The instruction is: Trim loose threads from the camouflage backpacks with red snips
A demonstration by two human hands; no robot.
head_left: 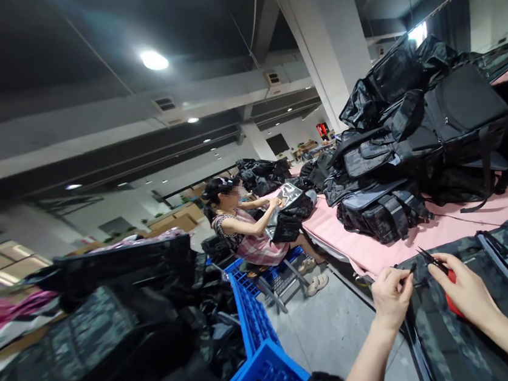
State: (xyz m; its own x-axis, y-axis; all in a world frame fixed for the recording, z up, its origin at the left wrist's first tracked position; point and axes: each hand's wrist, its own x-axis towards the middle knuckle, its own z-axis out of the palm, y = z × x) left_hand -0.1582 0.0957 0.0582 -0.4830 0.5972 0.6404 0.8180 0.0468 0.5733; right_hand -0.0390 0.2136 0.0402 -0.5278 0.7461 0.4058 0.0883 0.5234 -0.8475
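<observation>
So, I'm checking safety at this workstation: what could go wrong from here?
The right hand holds red-handled scissors, blades pointing towards the left hand, which pinches a small dark piece; a slip might nick that hand. The blades, close above the camouflage bag, could snag its fabric. The heaped backpacks on the pink-covered table could slide if bumped.

- Bag pile point(425, 136) crowds the pink surface point(451, 231) beyond the near bag point(457, 373).
- Strip of surface between pile and near bag: passable.
- Floor point(312, 325) gap open between surface and blue basket point(255, 362); basket blocks low left.
</observation>
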